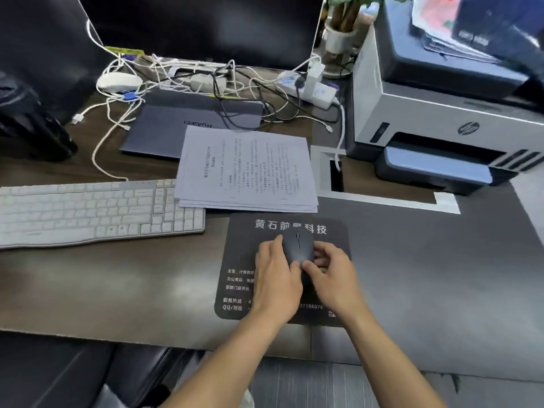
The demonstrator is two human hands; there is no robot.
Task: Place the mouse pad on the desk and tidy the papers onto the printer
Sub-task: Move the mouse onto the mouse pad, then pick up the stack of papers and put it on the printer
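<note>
A dark mouse pad (244, 245) with white printed characters lies flat on the desk (426, 275) near its front edge. On it sits a dark computer mouse (298, 245). My left hand (275, 275) touches the mouse's left side and my right hand (332, 269) cups its right side, thumb on the rear. A stack of printed papers (247, 169) lies just behind the pad, overlapping the keyboard's right end. The grey and white printer (441, 113) stands at the back right, with other items lying on its lid.
A white keyboard (88, 210) sits to the left. A closed grey laptop (176, 125) lies behind the papers under tangled cables (206, 81) and a power strip (306, 89). A monitor (200, 25) and potted plant (341, 28) stand at the back. A cable cut-out (335, 175) opens before the printer.
</note>
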